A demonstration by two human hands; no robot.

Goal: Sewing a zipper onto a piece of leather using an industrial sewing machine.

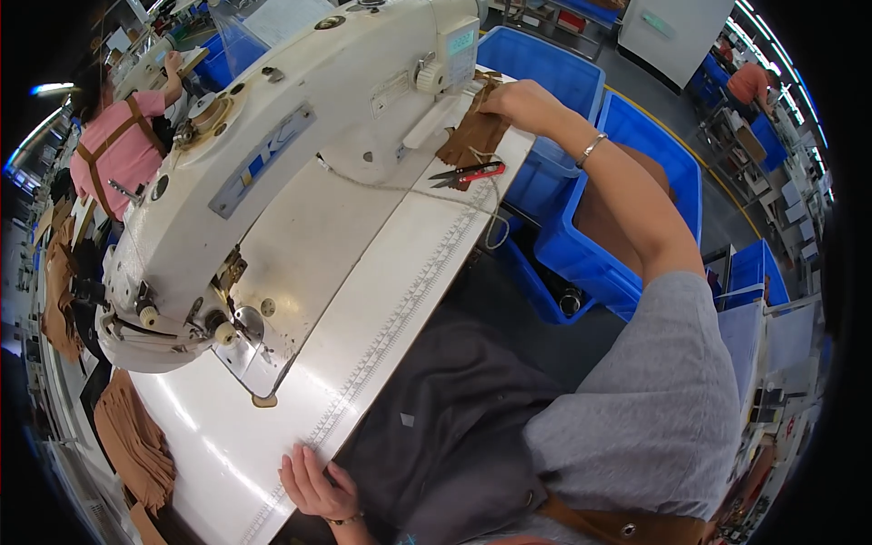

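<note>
Reaching far across the white table (381, 300), the right hand (509, 98) lies on a pile of brown fabric pieces (472, 138) at the far right end, just beside the base of the sewing machine (272, 154). Its fingers are curled down into the top of the pile, but I cannot tell if they pinch a piece. The pile runs from the hand toward the person, and the red thread snips (470, 173) lie just at its near end. The left hand (313, 486) rests flat on the near table edge, fingers together, holding nothing, well apart from the pile
</note>
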